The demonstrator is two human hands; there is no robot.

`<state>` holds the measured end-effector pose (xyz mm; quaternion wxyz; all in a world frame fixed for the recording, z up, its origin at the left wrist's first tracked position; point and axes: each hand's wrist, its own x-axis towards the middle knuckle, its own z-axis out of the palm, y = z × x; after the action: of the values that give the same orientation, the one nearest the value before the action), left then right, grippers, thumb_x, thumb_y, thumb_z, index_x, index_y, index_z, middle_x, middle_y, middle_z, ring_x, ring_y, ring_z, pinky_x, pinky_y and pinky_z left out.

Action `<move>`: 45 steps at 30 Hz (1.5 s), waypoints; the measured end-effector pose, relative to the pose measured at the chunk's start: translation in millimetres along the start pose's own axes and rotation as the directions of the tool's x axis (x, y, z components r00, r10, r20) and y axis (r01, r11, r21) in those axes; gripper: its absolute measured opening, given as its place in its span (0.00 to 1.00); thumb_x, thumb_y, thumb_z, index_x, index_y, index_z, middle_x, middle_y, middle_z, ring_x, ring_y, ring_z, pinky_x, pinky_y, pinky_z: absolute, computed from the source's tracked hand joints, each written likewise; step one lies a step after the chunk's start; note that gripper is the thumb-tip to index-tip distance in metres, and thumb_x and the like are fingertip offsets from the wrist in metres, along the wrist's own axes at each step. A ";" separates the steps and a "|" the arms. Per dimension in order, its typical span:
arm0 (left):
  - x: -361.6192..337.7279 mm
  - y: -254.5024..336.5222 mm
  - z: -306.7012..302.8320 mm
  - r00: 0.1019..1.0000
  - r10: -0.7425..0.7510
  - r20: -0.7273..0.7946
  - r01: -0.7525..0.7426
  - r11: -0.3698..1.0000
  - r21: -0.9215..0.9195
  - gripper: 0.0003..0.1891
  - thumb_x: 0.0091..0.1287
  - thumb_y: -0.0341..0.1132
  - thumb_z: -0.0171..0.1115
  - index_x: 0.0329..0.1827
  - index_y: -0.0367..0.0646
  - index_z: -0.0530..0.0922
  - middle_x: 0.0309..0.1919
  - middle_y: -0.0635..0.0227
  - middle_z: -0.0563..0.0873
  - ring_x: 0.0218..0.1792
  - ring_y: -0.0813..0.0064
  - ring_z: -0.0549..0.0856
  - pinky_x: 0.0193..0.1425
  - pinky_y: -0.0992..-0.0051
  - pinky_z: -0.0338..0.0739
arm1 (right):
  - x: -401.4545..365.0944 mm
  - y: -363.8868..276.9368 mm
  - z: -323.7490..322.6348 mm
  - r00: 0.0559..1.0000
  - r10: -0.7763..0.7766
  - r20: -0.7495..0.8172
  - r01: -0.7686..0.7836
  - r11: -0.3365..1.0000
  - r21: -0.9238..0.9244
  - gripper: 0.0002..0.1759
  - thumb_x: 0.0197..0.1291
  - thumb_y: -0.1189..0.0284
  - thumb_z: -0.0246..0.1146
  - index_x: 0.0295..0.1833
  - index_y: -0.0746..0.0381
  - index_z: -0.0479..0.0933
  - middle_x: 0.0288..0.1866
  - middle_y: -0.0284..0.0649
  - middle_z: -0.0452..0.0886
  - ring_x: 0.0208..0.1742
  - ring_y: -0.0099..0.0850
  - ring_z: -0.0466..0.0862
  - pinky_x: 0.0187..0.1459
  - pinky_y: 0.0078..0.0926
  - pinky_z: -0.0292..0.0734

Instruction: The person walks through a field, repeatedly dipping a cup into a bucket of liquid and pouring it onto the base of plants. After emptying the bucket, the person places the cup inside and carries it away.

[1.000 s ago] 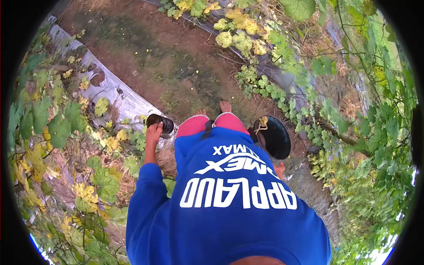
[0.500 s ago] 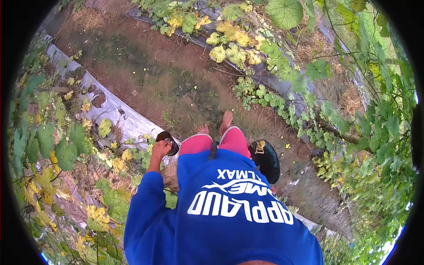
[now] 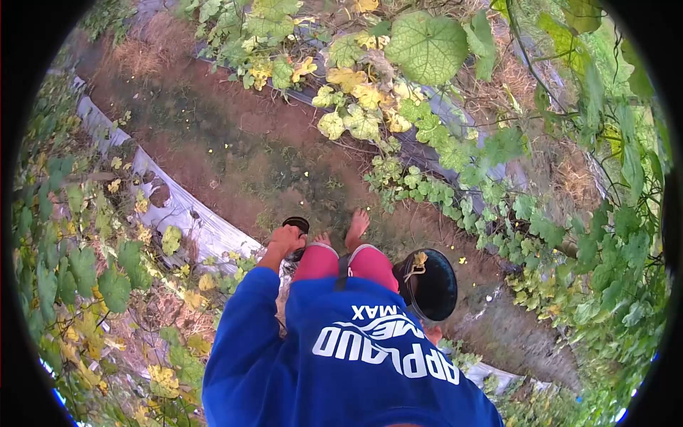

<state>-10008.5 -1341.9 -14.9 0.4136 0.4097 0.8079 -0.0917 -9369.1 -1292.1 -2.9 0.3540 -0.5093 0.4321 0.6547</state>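
Observation:
My left hand (image 3: pixel 287 240) is closed on a small dark cup-like container (image 3: pixel 297 225) with a round rim, held out in front of my left thigh. Beside my right leg hangs a black bucket (image 3: pixel 435 285), its dark mouth facing up and a yellowish knotted cord (image 3: pixel 417 263) at its rim. A small part of my right hand (image 3: pixel 432 332) shows at the bucket's near edge; its fingers are mostly hidden behind my blue sweatshirt (image 3: pixel 341 349). I cannot make out what is inside either container.
My bare feet (image 3: pixel 358 226) are on a damp earth path (image 3: pixel 235 153). Plastic mulch sheeting (image 3: pixel 188 213) runs along the left side. Leafy vines (image 3: pixel 427 50) with green and yellowing leaves line both sides and hang close at the right.
My left hand has moved right and slightly up with the dark container, closer to my legs. The bucket has shifted slightly right and down, showing more of its mouth. The view has shifted too.

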 end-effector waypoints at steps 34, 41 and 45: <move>-42.1 117.0 -124.9 0.724 -0.068 -0.687 -0.338 0.833 -0.438 0.18 0.71 0.37 0.58 0.25 0.34 0.70 0.21 0.51 0.73 0.25 0.49 0.74 0.32 0.57 0.66 | 39.9 164.6 326.7 0.987 -0.048 0.152 0.155 0.508 -0.847 0.28 0.52 0.42 0.61 0.43 0.56 0.75 0.33 0.31 0.75 0.31 0.28 0.71 0.32 0.27 0.67; -29.0 92.0 -93.4 0.854 -0.021 -0.519 -0.310 0.781 -0.542 0.21 0.74 0.43 0.54 0.28 0.33 0.72 0.21 0.50 0.75 0.25 0.55 0.77 0.33 0.59 0.68 | 12.1 284.3 341.0 0.963 0.002 0.271 0.259 0.283 -0.924 0.21 0.55 0.45 0.60 0.43 0.48 0.73 0.34 0.29 0.73 0.35 0.25 0.71 0.32 0.28 0.64; -24.7 79.0 -107.9 0.904 0.004 -0.428 -0.303 0.712 -0.633 0.24 0.75 0.48 0.53 0.26 0.36 0.73 0.16 0.60 0.75 0.20 0.68 0.76 0.28 0.65 0.69 | 3.1 337.2 329.4 0.960 0.001 0.279 0.274 0.175 -0.946 0.28 0.52 0.40 0.61 0.50 0.47 0.72 0.34 0.27 0.74 0.32 0.22 0.72 0.31 0.24 0.64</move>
<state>-10006.2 -1252.7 87.6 0.3693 0.3040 0.8122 0.3338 -9793.4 -1113.7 98.9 0.0505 -0.5798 -0.1726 0.7947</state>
